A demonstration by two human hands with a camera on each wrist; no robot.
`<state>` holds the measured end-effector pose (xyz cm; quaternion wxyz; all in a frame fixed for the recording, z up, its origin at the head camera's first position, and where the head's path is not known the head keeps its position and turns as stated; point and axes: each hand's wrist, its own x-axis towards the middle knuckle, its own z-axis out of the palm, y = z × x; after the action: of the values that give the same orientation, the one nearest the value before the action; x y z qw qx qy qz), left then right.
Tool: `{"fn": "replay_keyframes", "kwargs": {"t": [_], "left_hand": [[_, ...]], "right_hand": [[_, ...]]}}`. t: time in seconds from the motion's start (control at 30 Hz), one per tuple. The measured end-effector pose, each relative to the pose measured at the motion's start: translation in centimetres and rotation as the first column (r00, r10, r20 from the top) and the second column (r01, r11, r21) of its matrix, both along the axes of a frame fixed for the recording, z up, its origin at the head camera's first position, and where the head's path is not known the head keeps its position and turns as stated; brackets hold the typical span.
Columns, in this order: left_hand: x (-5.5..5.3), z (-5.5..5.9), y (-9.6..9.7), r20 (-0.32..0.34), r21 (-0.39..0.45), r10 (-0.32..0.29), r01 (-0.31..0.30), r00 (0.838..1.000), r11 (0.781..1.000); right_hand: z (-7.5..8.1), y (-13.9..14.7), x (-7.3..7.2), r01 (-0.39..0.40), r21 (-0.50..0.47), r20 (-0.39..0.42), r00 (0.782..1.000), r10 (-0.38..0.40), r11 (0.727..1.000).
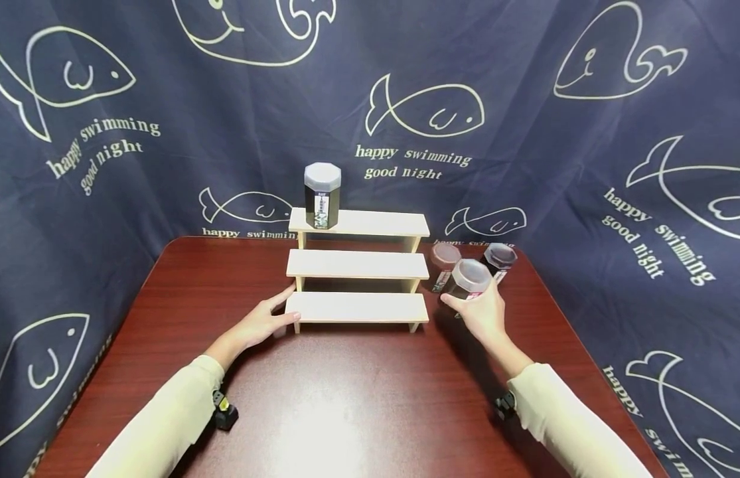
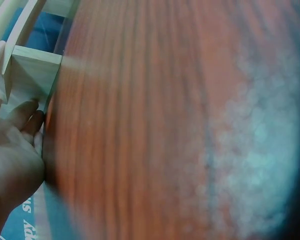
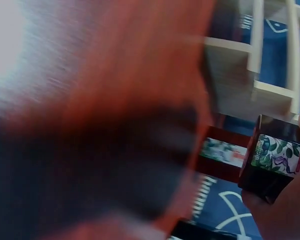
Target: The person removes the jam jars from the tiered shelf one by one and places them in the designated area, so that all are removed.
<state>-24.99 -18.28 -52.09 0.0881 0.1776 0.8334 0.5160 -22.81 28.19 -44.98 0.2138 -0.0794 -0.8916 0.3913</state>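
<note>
My right hand (image 1: 482,312) grips an octagonal dark jar (image 1: 470,275) with a translucent lid, just right of a three-step wooden shelf (image 1: 358,309). In the right wrist view, its label (image 3: 280,155) shows green leaves and a purple flower. Behind it stand a jar with a reddish-brown lid (image 1: 445,256) and another dark jar (image 1: 499,256). My left hand (image 1: 259,324) rests at the shelf's left end, thumb by the bottom step and fingers extended along the side. In the left wrist view, its fingers (image 2: 24,114) lie against the shelf's side panel (image 2: 32,75).
One dark jar with a pale lid (image 1: 323,196) stands at the left of the top step. The shelf is on a reddish-brown table (image 1: 358,392) with glare near its front. A navy fish-print curtain (image 1: 525,153) hangs close behind and along both sides.
</note>
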Motion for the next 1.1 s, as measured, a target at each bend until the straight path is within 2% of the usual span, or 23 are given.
{"fn": "replay_keyframes", "kwargs": {"t": [0.2,0.4,0.47,0.67,0.8,0.87,1.1], "left_hand": [[0.0,0.1,0.0,-0.001,-0.001,-0.003,0.003,1.0,1.0],[0.2,0.3,0.2,-0.008,-0.002,0.003,-0.003,1.0,1.0],[0.5,0.9,0.4,-0.002,0.006,0.005,-0.005,1.0,1.0],[1.8,3.8,0.9,0.005,0.007,-0.013,0.013,1.0,1.0],[2.2,4.4,1.0,0.013,0.018,-0.014,0.014,1.0,1.0],[2.1,4.2,0.9,0.015,0.024,-0.012,0.012,1.0,1.0],[0.1,0.2,0.0,0.008,0.009,0.008,-0.008,1.0,1.0]], "right_hand": [[-2.3,-0.1,0.3,0.024,-0.003,0.029,0.999,-0.024,1.0],[-3.6,-0.5,0.6,0.027,-0.011,0.027,0.999,-0.027,1.0],[-3.9,-0.7,0.7,0.025,-0.012,0.035,0.999,-0.025,1.0],[-4.6,-0.9,1.1,0.025,-0.018,0.037,0.999,-0.024,1.0],[-4.8,-0.9,1.2,0.026,-0.029,0.018,1.0,-0.025,0.999],[-5.0,-0.9,1.3,0.027,-0.038,0.027,0.999,-0.026,0.999],[-5.6,-0.8,1.3,0.031,-0.039,0.022,0.999,-0.03,0.999]]}}
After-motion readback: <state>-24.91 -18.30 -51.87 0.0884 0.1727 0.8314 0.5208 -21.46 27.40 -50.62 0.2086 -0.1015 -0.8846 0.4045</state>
